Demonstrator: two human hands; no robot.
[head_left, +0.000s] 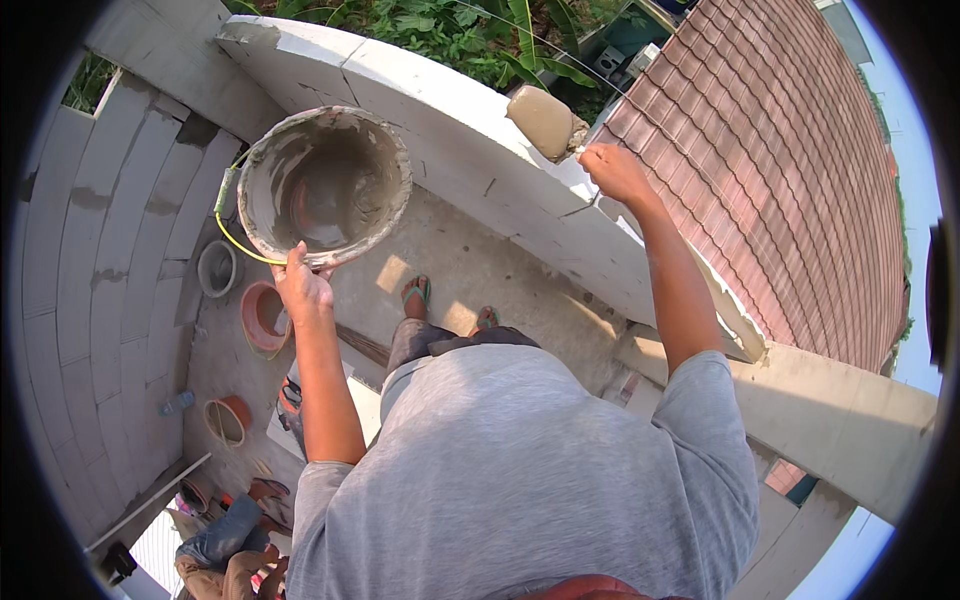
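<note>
My left hand grips the near rim of a mortar-smeared bucket, its yellow-green wire handle hanging at the left; wet grey mortar coats the inside. My right hand is closed on the handle of a trowel, whose blade carries grey mortar. The blade is held over the top of a white block wall; whether it touches the top is unclear from this view.
A block wall rises at the left. Below are a grey bucket, pink bucket, orange bucket and plastic bottle. Clothing or a person is at lower left. A tiled roof lies beyond the wall; a concrete beam crosses at right.
</note>
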